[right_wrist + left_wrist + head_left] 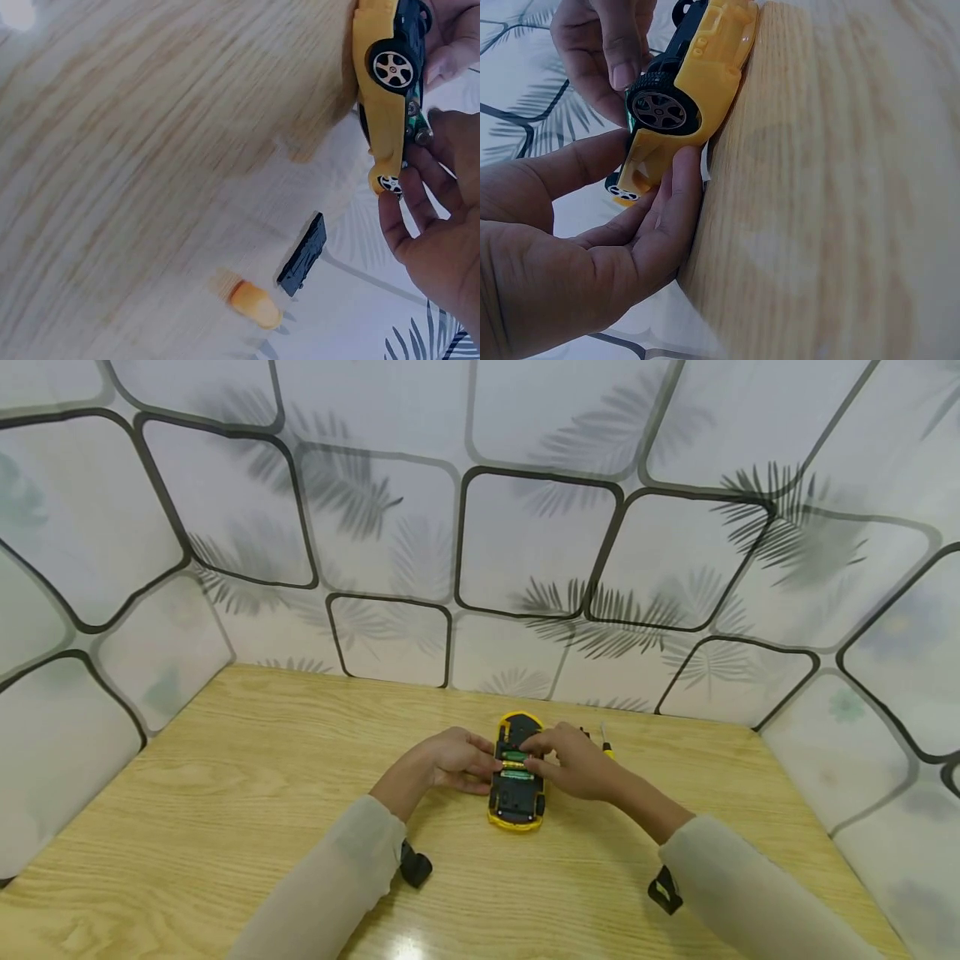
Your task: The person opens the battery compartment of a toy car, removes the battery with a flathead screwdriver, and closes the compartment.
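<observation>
Gripping a belly-up yellow toy car [517, 795] by its side with the left hand [457, 762], right on the wooden table [270, 760]. Got the right hand [577, 766] over the green and yellow batteries [516, 774] in its underside, can't tell if pinching one. Can also spot a black cover [303, 256] past the right hand, near a screwdriver [607, 748]. Leaf-print wall [536, 543] behind.

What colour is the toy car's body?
Yellow; the body shows best in the left wrist view.
</observation>
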Available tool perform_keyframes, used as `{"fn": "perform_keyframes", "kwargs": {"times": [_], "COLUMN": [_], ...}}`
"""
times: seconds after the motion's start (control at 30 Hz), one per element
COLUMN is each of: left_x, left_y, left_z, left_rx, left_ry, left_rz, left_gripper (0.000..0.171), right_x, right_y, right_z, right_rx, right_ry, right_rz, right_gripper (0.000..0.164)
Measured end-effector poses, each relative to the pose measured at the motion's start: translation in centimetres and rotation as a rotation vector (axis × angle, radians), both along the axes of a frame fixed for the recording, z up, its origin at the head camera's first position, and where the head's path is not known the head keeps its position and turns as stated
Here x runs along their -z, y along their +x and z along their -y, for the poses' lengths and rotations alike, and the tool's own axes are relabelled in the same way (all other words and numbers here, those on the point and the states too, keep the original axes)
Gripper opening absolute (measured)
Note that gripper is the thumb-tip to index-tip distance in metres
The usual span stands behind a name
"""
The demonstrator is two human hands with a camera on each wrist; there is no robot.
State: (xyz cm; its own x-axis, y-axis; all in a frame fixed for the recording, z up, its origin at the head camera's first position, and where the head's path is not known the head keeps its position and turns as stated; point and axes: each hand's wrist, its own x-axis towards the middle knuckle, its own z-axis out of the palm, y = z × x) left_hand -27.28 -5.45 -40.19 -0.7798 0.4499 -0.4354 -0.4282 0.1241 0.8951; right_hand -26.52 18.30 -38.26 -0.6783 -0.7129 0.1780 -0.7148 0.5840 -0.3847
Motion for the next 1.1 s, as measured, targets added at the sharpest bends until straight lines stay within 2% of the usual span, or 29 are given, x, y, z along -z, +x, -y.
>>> {"fn": "perform_keyframes", "kwargs": {"times": [0.33, 0.7, 1.1], "left_x": [0.2, -0.1, -0.1], "left_y": [0.0, 0.1, 0.1], "left_z": [0.1, 0.0, 0.0], "left_rx": [-0.001, -0.009, -0.009], "left_ry": [0.001, 0.003, 0.002], "left_rz": [0.0, 0.004, 0.003], "left_gripper": [0.055, 0.053, 0.052], "right_x": [-0.1, -1.0, -1.4], "right_y": [-0.3, -0.6, -0.4], "right_z": [1.4, 1.9, 1.2], "right_rx": [0.104, 0.093, 0.09], "right_ry": [0.03, 0.044, 0.014], "right_rz": [0.055, 0.125, 0.109], "right_gripper": [0.017, 0.008, 0.006]}}
